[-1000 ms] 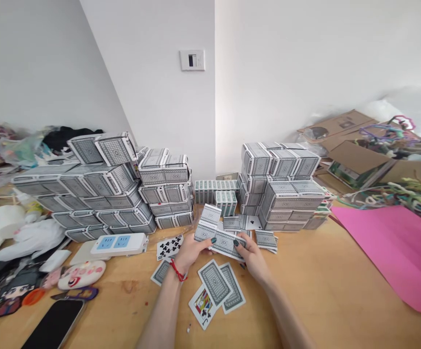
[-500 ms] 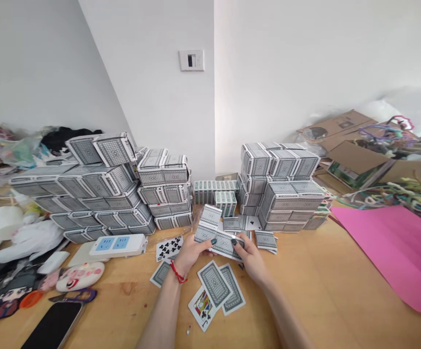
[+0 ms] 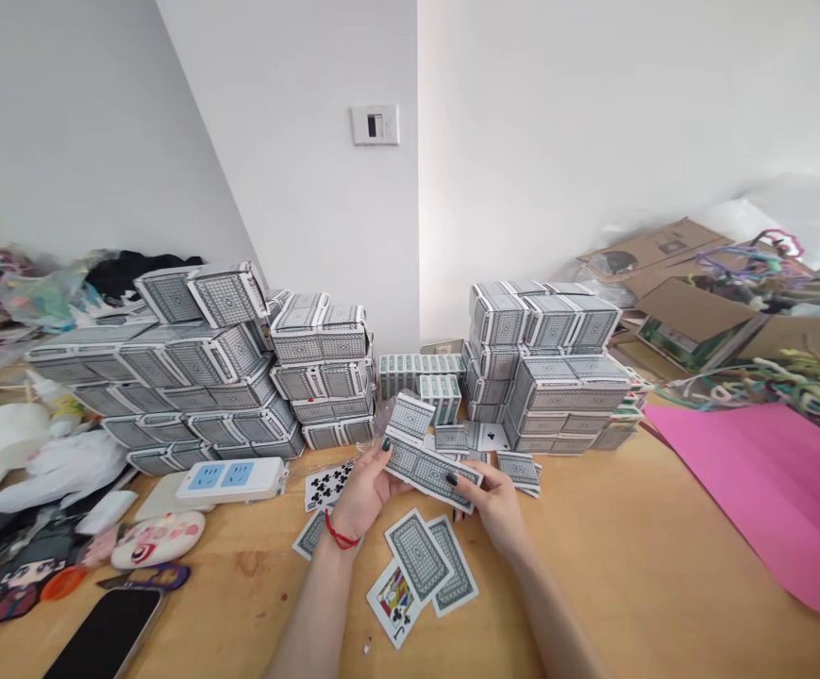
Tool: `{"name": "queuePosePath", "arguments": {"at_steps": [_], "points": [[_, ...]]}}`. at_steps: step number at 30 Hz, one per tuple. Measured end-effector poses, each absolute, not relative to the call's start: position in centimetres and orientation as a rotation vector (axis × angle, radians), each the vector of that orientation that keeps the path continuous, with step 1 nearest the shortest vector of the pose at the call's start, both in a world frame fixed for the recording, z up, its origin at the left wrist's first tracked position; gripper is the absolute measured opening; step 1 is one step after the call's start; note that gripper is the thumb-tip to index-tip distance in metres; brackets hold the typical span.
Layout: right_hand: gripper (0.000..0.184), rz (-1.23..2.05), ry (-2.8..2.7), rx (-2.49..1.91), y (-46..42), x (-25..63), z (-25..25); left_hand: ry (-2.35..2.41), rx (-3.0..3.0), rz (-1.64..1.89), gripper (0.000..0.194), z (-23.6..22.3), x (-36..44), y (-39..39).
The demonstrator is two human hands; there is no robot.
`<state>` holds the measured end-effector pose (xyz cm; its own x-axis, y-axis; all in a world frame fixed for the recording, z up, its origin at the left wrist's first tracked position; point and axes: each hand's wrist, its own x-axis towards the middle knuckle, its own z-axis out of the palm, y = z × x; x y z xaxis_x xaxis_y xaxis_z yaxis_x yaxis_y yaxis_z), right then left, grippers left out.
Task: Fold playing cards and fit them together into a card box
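Between my two hands is a joined piece of folded playing cards (image 3: 429, 474), with grey patterned backs. My left hand (image 3: 365, 488) grips its left end, thumb on top, and a red cord circles that wrist. My right hand (image 3: 491, 495) pinches the right end, thumb across the face; the fingers underneath are mostly hidden. Below my hands, two face-down cards (image 3: 418, 553) overlap a jack of clubs (image 3: 393, 604). A ten of clubs (image 3: 326, 485) lies left of my left wrist. Folded cards (image 3: 519, 469) rest just right of my right hand.
Stacked card blocks stand at the left (image 3: 190, 377), centre-left (image 3: 321, 368) and right (image 3: 565, 377). Green-edged card decks (image 3: 441, 396) sit between them. A power strip (image 3: 232, 479), phone (image 3: 105, 634) and utility knife (image 3: 144, 577) lie left. Pink paper (image 3: 770, 500) and a cardboard box (image 3: 707, 316) are right.
My left thumb has shifted up and left along the card piece. The piece has tilted slightly, its right end a little lower. Both hands still hold it.
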<state>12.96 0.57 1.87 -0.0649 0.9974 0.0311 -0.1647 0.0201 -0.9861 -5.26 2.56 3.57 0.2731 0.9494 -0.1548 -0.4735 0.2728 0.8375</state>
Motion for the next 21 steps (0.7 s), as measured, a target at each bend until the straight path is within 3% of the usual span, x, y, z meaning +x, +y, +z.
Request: {"name": "queuePosePath", "arguments": {"at_steps": [8,21], "points": [[0.027,1.342,-0.949,-0.954,0.7,13.3,1.7,0.594,0.644,0.981,0.031,3.2,-6.3,2.7],[0.005,1.2,-0.953,-0.925,1.4,13.6,1.0,0.659,0.608,0.762,0.059,4.5,-5.4,2.2]]}}
